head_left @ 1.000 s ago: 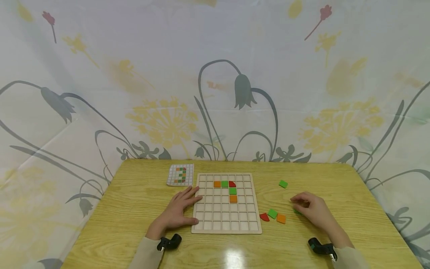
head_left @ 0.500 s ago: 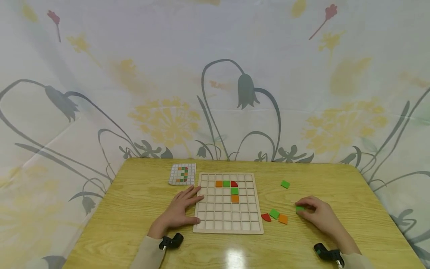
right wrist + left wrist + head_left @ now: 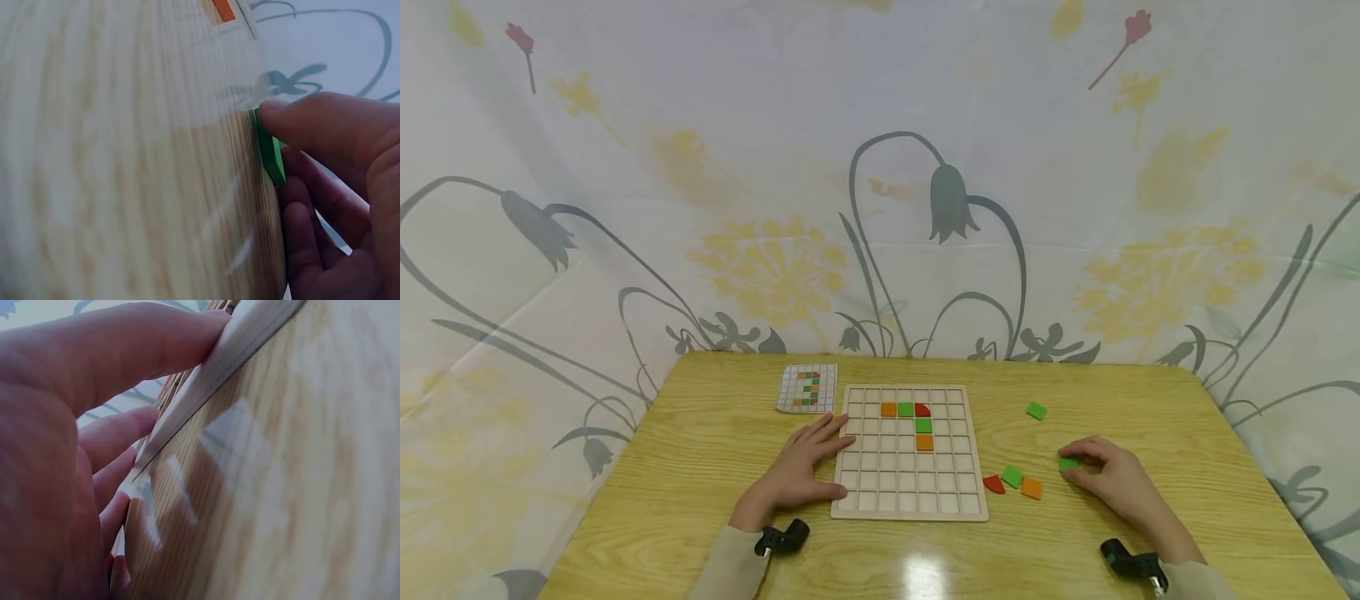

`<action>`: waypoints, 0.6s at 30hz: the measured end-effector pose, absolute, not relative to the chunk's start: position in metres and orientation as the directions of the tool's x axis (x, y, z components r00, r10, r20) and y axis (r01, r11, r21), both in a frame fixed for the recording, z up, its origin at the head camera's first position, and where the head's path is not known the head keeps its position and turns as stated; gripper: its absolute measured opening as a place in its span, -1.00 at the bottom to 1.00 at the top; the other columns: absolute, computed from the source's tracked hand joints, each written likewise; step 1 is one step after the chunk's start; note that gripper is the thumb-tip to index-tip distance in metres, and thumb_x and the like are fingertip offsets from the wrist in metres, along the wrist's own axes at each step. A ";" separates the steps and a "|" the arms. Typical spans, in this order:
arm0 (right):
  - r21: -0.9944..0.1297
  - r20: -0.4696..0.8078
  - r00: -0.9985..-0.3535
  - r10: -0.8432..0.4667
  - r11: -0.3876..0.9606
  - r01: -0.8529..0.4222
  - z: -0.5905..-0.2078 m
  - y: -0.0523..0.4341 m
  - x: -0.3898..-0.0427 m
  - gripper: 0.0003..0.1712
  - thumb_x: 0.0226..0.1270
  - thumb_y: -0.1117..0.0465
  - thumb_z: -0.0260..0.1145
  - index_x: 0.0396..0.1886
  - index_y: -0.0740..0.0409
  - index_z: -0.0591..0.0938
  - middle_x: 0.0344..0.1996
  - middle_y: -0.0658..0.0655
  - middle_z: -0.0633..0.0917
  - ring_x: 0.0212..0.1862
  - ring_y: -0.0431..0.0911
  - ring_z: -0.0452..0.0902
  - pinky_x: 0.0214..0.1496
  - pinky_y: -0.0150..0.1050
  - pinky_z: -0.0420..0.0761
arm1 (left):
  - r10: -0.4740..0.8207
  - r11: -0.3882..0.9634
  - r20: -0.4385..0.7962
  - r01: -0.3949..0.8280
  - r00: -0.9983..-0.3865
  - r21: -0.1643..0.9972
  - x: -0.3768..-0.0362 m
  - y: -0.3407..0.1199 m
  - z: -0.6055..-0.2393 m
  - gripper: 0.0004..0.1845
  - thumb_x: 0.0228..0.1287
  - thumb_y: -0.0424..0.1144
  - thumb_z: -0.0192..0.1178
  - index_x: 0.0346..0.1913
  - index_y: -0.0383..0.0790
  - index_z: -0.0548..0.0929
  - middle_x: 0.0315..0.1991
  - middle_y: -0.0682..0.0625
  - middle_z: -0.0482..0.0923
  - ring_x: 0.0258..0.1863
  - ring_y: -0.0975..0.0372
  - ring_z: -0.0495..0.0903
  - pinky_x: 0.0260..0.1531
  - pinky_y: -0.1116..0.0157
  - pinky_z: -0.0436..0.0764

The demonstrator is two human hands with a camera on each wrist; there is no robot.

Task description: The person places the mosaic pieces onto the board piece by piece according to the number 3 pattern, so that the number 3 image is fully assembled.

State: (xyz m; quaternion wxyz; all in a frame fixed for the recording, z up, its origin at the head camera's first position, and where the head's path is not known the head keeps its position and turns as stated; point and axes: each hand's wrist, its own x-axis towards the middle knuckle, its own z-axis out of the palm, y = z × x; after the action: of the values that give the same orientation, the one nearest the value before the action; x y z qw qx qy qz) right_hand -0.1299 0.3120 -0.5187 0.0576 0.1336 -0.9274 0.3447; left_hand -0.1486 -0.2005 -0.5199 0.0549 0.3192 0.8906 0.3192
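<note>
- I sit at a yellow wood-grain table with a glossy top; a glare patch shines on its near edge between my two wrists.
- Behind the far edge of the table hangs a pale cloth backdrop printed with grey bellflowers and yellow dandelion heads.
- My left hand lies flat with straight, spread fingers, holding nothing; the fingertips and thumb touch the left rim of the square pale wooden grid board.
- In the left wrist view my thumb presses against that board's thin edge.
- My right hand is curled, thumb and forefinger pinching a small green square tile that rests on the table at my fingertips.
- In the right wrist view the green tile sits on edge against the wood, my thumb tip on its upper end.
- Left of my right fingers, between them and the board, lie a red quarter-round tile, another green square tile and an orange square tile, close together.
- Beyond my right fingers, well apart, lies a lone green square tile.
- On the board, beyond my left fingertips, sit orange, green and red tiles in a row, with green and orange below the red one.
- Just past my left fingers lies a small printed pattern card; its coloured squares are too small to read exactly.
- Both wrist views are blurred and close; most of each hand is cut off there.
- My forearms leave the head view at the bottom edge.
</note>
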 end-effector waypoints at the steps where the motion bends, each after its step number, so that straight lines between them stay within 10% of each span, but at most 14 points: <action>1: -0.622 0.192 -0.958 -0.212 0.729 -0.286 -0.518 0.312 -0.130 -0.72 0.14 0.15 0.55 -0.11 -0.07 0.77 -0.15 -0.12 0.69 -0.07 -0.31 0.56 -0.06 -0.38 0.54 | 0.604 0.593 0.105 0.534 -0.790 0.603 -0.149 -0.200 -0.520 -0.17 0.16 0.10 0.37 0.46 -0.16 0.41 0.57 -0.09 0.03 0.55 -0.07 -0.12 0.38 -0.25 -0.11; 18: -0.620 0.160 -0.961 -0.224 0.735 -0.274 -0.515 0.310 -0.130 -0.67 0.17 0.18 0.53 -0.04 0.02 0.77 -0.18 -0.12 0.69 -0.11 -0.23 0.61 -0.09 -0.26 0.60 | 0.602 0.586 0.137 0.551 -0.787 0.594 -0.148 -0.200 -0.521 -0.19 0.16 0.09 0.38 0.44 -0.19 0.43 0.55 -0.16 0.07 0.53 -0.14 -0.08 0.34 -0.30 -0.07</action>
State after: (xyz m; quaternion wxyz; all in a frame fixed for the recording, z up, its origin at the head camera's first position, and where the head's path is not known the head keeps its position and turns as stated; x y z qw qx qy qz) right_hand -0.1303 0.3095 -0.5152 0.0372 0.1338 -0.9306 0.3386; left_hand -0.1480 -0.1999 -0.5209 0.0395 0.3239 0.8895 0.3198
